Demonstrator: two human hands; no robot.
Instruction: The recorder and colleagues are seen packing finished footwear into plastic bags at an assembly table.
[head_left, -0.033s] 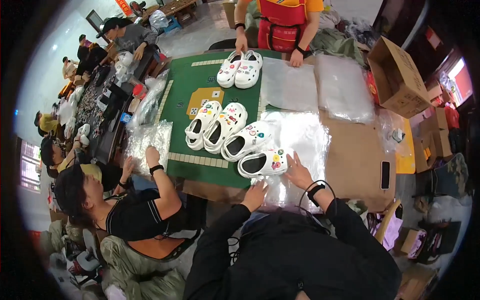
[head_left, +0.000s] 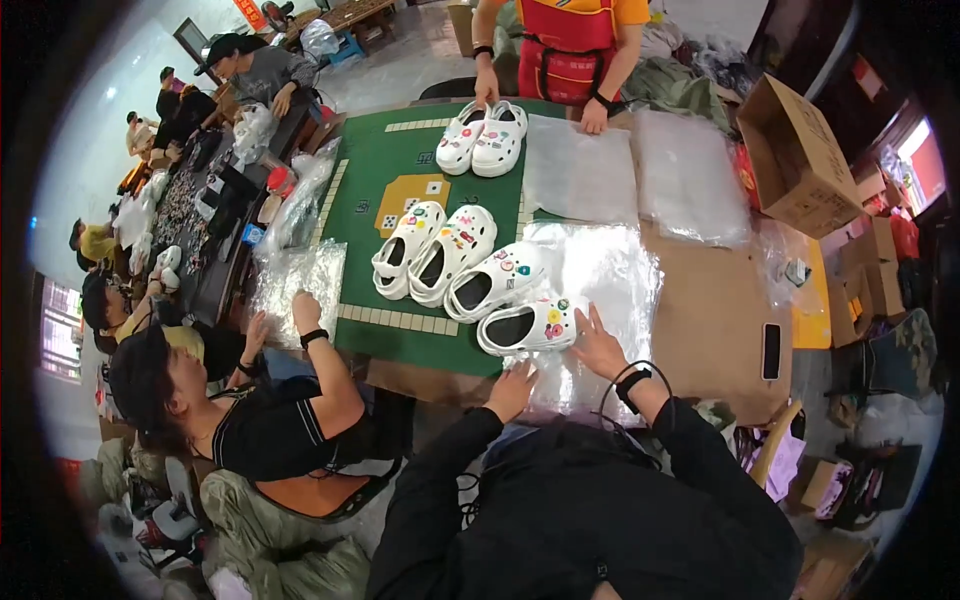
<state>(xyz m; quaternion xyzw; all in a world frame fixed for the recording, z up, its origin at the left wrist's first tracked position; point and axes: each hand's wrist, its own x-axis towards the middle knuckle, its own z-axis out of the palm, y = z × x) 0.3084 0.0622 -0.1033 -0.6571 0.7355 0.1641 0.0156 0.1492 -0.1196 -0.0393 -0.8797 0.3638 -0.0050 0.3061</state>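
White clogs with colourful charms stand in a slanting row on the table. The nearest clog [head_left: 553,328] lies partly on a stack of clear plastic bags [head_left: 606,285]. At its toe is my right hand [head_left: 600,347], fingers spread and not closed around it. Below its heel end, my left hand [head_left: 512,390] rests at the near edge of the bags, fingers stretched out and holding nothing. Another clog [head_left: 495,280] sits just behind the nearest one, and two more, a middle clog [head_left: 460,250] and a left clog [head_left: 408,245], stand farther left.
Across the table a person's hand [head_left: 486,85] touches a pair of white clogs [head_left: 497,140]. More clear bags [head_left: 690,175] lie at the far right, near an open cardboard box [head_left: 800,150]. A phone [head_left: 771,352] lies on the right. At left, another person's hand [head_left: 306,312] is over plastic bags.
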